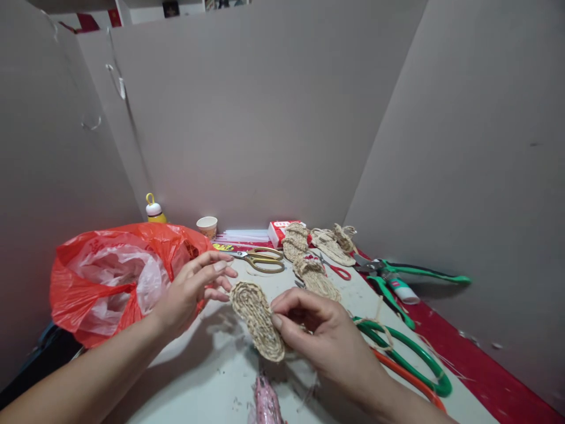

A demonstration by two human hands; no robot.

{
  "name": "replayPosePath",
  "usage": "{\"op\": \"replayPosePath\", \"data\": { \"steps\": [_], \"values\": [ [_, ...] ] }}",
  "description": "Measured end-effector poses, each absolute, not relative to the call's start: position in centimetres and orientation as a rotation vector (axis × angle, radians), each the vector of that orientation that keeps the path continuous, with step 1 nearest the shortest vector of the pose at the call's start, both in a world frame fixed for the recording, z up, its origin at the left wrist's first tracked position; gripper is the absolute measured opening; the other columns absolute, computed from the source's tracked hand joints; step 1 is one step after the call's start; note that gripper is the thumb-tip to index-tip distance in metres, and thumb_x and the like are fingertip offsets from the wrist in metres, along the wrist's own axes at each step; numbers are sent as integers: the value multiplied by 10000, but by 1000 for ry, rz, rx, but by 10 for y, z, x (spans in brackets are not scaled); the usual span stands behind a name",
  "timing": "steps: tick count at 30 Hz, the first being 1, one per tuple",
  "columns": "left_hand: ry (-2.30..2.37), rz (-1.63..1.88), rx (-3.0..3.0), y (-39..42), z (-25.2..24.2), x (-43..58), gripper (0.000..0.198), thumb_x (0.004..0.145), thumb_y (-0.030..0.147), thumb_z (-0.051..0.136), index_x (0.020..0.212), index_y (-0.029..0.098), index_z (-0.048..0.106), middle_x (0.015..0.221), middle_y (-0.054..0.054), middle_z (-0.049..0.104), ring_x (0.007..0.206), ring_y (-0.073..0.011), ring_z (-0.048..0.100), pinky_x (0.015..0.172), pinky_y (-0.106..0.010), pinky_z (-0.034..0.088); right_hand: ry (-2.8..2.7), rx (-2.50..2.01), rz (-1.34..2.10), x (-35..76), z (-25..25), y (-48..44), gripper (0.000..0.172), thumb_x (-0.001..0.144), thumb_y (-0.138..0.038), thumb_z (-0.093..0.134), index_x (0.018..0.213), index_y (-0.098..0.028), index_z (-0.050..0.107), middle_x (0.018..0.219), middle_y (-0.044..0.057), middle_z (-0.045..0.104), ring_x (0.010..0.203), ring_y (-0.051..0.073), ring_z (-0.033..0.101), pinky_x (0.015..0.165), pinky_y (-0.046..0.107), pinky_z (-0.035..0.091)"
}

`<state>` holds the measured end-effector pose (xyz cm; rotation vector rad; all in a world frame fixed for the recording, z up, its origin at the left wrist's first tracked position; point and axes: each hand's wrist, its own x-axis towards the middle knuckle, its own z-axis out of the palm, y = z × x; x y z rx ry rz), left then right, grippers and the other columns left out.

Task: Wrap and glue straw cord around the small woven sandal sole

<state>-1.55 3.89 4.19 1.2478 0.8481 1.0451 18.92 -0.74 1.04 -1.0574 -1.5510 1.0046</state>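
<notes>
Between the finger and thumb of my right hand (320,338) is a small woven straw sole (258,321), pinched along its right edge and held up over the table. My left hand (198,288) is open, fingers spread, close to the upper left end of the sole; I cannot tell whether a fingertip touches it. Below the sole lies a pink tool (267,400), possibly a glue gun, cut off by the bottom of the view. Gold-handled scissors (260,259) rest just beyond my left fingertips.
Woven straw slippers (331,246) lie at the back beside red-handled scissors (338,270) and a red-white box (277,234). Green-handled cutters (388,268) and a large green handle (424,353) occupy the right. A red plastic bag (66,282) stands left, a paper cup (207,227) behind.
</notes>
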Motion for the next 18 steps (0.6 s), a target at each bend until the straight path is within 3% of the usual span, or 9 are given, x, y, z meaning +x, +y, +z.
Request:
{"op": "replayPosePath", "data": {
  "steps": [3, 6, 10, 13, 15, 16, 18],
  "values": [
    [847, 969, 1292, 38, 44, -15, 404, 769, 456, 703, 1017, 140, 660, 934, -82, 657, 794, -138, 592, 657, -209, 494, -1739, -1080, 1036, 189, 12, -12, 93, 768, -145, 555, 693, -191, 586, 686, -16, 592, 642, 124, 522, 608, 247, 429],
    [795, 1065, 1205, 42, 54, -22, 364, 787, 491, 677, 812, 128, 666, 818, -67, 664, 707, -129, 599, 630, -227, 519, -1829, -1095, 1058, 190, 11, -13, 101, 781, -129, 547, 714, -188, 594, 692, -17, 604, 645, 120, 531, 601, 232, 425],
    [772, 1410, 1068, 52, 79, -41, 205, 802, 255, 698, 665, 160, 579, 554, 52, 510, 487, -57, 478, 490, -165, 455, -1862, -1113, 1091, 191, 11, -12, 107, 785, -123, 539, 714, -184, 591, 690, -18, 597, 638, 113, 530, 593, 219, 421],
    [733, 1485, 1141, 50, 88, -47, 98, 754, 98, 688, 793, 157, 621, 778, 18, 624, 586, -56, 551, 560, -168, 490, -1895, -1117, 1138, 189, 14, -12, 116, 773, -119, 527, 692, -178, 585, 666, -17, 586, 627, 114, 521, 587, 220, 418],
    [732, 1298, 1268, 44, 83, -43, 359, 718, 38, 695, 1022, 213, 620, 1019, -14, 650, 741, -100, 616, 697, -233, 529, -1938, -1103, 1164, 188, 15, -13, 114, 768, -127, 524, 687, -171, 592, 664, -8, 596, 629, 120, 524, 590, 225, 420],
    [727, 1158, 1329, 41, 79, -39, 424, 714, 57, 709, 1085, 233, 603, 1049, -26, 642, 804, -133, 628, 733, -272, 532, -1960, -1100, 1169, 188, 15, -13, 115, 768, -130, 523, 690, -168, 598, 666, -4, 602, 630, 122, 526, 593, 228, 421],
    [757, 834, 1468, 33, 67, -29, 315, 765, 137, 695, 1063, 200, 616, 987, -42, 648, 902, -162, 612, 798, -285, 502, -1990, -1094, 1155, 188, 15, -14, 120, 771, -134, 520, 694, -163, 606, 660, -3, 603, 619, 120, 520, 586, 226, 420]
  ]
}}
